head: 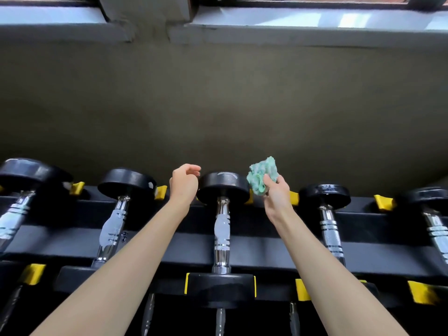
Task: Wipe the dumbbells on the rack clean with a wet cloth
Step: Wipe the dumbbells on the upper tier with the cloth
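Head view: rack [254,243] holds dumbbells; middle dumbbell [221,187] between hands. Right hand [277,192] grips green cloth [261,177]; left hand [184,184] loosely curled, empty.

Cropped or unreadable
Leftmost dumbbell [25,173] cut by left edge; rightmost dumbbell [436,230] by right edge; lower-row handles [220,321] by bottom edge; head markings [226,175] too small to read.

Five dumbbells [329,229] with round black heads and knurled chrome handles are laid side by side across the black rack [266,246], seated in yellow cradles [384,202]. A whitish film is seen on the handles of the middle dumbbell [221,229] and its left neighbour [112,229]. The cloth [263,175], green-white and crumpled, is pinched in the right hand [277,192] and held raised just beside the middle dumbbell's far head.
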